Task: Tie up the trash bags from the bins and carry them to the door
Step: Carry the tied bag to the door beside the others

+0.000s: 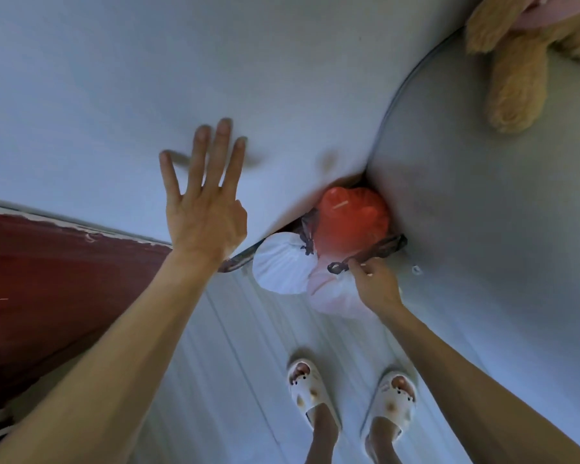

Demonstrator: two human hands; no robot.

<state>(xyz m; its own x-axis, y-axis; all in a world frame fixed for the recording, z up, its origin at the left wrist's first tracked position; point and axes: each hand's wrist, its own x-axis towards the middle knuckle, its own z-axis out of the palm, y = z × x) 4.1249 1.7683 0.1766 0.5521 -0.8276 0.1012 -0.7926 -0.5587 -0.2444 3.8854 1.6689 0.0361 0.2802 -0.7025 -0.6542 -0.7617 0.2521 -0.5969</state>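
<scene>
Nearest you, your feet in white open-toed slippers (352,393) stand on the pale plank floor (235,363). Your right hand (377,284) reaches down in front of them, fingertips pinched on a dark plastic tie handle (340,266) that runs up around the red trash bag (350,222). Under that hand lies a pale pink translucent bag (335,296), and just left of it, touching, sits a white gathered bag (282,267) with a dark knot at its top. The three bags are bunched together on the floor, in the corner where the white wall (215,61) meets a light grey curved cushioned surface (482,212). Your left hand (206,202) is flat against the wall, fingers spread and holding nothing. A dark red panel (64,269) runs along the left. Farthest off, a tan plush toy (516,72) rests on the grey surface.
</scene>
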